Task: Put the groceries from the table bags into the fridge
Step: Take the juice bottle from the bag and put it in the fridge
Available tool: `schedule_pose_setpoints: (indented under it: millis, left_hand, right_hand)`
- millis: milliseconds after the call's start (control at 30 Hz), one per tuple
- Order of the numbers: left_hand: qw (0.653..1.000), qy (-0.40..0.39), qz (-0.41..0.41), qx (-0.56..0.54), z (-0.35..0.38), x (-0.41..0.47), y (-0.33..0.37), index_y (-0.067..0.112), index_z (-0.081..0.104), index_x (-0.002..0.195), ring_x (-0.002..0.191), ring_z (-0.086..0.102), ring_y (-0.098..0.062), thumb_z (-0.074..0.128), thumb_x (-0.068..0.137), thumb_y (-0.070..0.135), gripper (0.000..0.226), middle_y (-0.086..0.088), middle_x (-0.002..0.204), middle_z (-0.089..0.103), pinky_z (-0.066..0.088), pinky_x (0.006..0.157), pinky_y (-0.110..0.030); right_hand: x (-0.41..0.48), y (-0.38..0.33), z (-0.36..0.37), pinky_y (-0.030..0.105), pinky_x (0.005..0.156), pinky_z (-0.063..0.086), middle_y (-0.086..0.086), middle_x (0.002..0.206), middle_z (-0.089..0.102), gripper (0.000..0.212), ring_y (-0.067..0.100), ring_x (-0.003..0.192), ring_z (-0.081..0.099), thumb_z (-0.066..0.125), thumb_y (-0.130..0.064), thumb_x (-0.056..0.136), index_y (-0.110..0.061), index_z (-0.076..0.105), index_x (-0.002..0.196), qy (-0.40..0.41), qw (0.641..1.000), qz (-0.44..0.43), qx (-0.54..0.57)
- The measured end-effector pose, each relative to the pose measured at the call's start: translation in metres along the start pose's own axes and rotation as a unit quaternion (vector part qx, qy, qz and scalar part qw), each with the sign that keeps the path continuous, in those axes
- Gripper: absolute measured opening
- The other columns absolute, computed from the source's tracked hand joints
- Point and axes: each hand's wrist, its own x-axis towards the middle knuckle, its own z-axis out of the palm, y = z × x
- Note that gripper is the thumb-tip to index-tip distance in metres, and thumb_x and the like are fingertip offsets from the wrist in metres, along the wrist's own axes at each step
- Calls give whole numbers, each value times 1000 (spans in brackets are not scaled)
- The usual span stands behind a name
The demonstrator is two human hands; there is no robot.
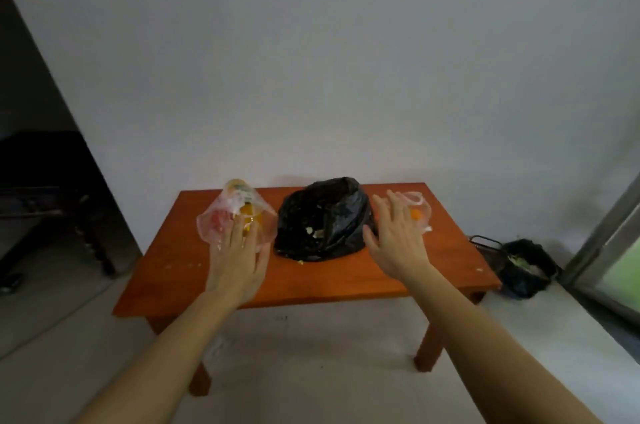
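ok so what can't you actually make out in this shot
Head view only.
black bag contents: hidden by its opaque folds.
right clear bag: largely behind the right hand; one orange item shows.
left clear bag: label too blurred to read.
fridge: nowhere in frame.

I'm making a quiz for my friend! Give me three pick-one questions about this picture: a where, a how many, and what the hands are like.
1. Where on the table is the black bag? A) middle B) left end C) right end
2. How many bags are on it? A) one B) three C) six
3. How are the left hand and right hand? A) open B) fists C) holding a cup
Answers: 1 A, it sits between the others. 2 B, black bag, left clear bag, right clear bag. 3 A, fingers are straight.
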Motion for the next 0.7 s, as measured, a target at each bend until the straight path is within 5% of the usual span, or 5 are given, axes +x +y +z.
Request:
schedule_pose_setpoints:
  millis: [267,467,700]
  left_hand:
    - [991,-127,-44,6,45,92,-111,27,23,155,147,28,-24,20,102,55,60,-3,162,26,32,116,-52]
    - [978,-191,-84,4,71,173,-152,23,26,155,146,30,-26,28,105,45,54,-5,161,28,33,116,-47]
    - [963,-243,-100,-56,124,232,-198,20,26,155,148,26,-28,28,106,43,54,-6,163,24,30,117,-47]
  right_hand:
    - [114,-64,132,40,99,50,6,156,34,60,26,142,35,45,-42,102,-18,28,155,-148,984,-73,61]
    - [199,-88,211,43,90,54,6,148,42,52,27,126,50,47,-38,101,-20,38,150,-266,957,-78,82]
    - [249,-128,301,44,83,54,11,116,59,32,27,97,61,49,-39,99,-13,60,115,-361,917,-31,168]
